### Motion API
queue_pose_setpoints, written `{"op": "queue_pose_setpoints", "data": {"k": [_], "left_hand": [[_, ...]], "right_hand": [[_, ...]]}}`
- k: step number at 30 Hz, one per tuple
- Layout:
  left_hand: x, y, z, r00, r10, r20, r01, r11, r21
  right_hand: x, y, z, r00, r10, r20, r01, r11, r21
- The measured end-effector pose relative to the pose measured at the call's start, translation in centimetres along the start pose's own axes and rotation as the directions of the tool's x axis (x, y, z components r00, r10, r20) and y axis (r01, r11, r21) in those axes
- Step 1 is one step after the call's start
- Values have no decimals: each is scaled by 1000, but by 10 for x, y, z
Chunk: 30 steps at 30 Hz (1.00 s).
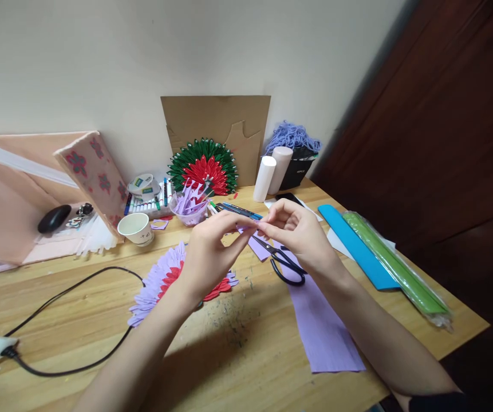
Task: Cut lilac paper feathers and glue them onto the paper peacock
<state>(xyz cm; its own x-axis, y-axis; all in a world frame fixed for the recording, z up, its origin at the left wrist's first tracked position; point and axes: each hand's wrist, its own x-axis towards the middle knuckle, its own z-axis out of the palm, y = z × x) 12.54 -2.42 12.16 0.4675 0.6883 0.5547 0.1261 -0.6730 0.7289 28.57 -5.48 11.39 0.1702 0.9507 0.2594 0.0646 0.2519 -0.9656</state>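
Left hand point(212, 246): reaches in from lower left, back of hand up, fingers stretched forward; thumb and fingertips pinch a small lilac paper piece point(253, 224).
Right hand point(295, 232): angles in from lower right, fingers curled, thumb and forefinger pinching the same piece.
Piece position: between the meeting fingertips, above the wooden tabletop point(263, 366); mostly covered by fingers.
Tabletop, left: pale pink fabric-covered box point(100, 171) with black mouse point(55, 218); looped black cable point(74, 372); white paper cup point(135, 229).
Tabletop, middle: lilac-and-red layered paper fan point(152, 289), partly behind left forearm; clear plastic bowl point(189, 220) of lilac scraps; green-and-red petalled fan point(203, 171) before brown cardboard sheet point(216, 111).
Tabletop, right: black-handled scissors point(275, 252) overlapping long lilac strip point(327, 337); flat blue roll point(358, 246); clear-wrapped green roll point(396, 263).
Room: pale wall point(100, 68) behind; dark brown wooden panel point(444, 143) at right.
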Motion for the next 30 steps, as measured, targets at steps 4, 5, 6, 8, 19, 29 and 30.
{"op": "queue_pose_setpoints", "data": {"k": [4,5,6,8,19,29,30], "left_hand": [[1,-4,-1,1000,-21,-17,21,998,-52],[1,-4,-1,999,-23,-24,21,998,-66],[1,-4,-2,999,-25,-30,22,997,-78],[1,-5,-2,998,-31,-47,26,994,-102],[1,-3,0,974,-225,-9,206,905,-372],[5,-1,-4,922,-381,61,368,820,-438],[6,-1,-4,919,-389,63,375,816,-439]], "right_hand": [[0,0,-1,999,-30,32,30,999,-10],[0,0,-2,999,-36,40,37,999,-12],[1,1,-2,998,-43,50,44,999,-16],[1,1,-2,997,-55,63,57,998,-29],[-8,-11,-4,928,-358,102,370,865,-338],[-6,-11,-8,839,-512,181,536,724,-434],[-6,-11,-8,838,-515,183,539,722,-433]]}}
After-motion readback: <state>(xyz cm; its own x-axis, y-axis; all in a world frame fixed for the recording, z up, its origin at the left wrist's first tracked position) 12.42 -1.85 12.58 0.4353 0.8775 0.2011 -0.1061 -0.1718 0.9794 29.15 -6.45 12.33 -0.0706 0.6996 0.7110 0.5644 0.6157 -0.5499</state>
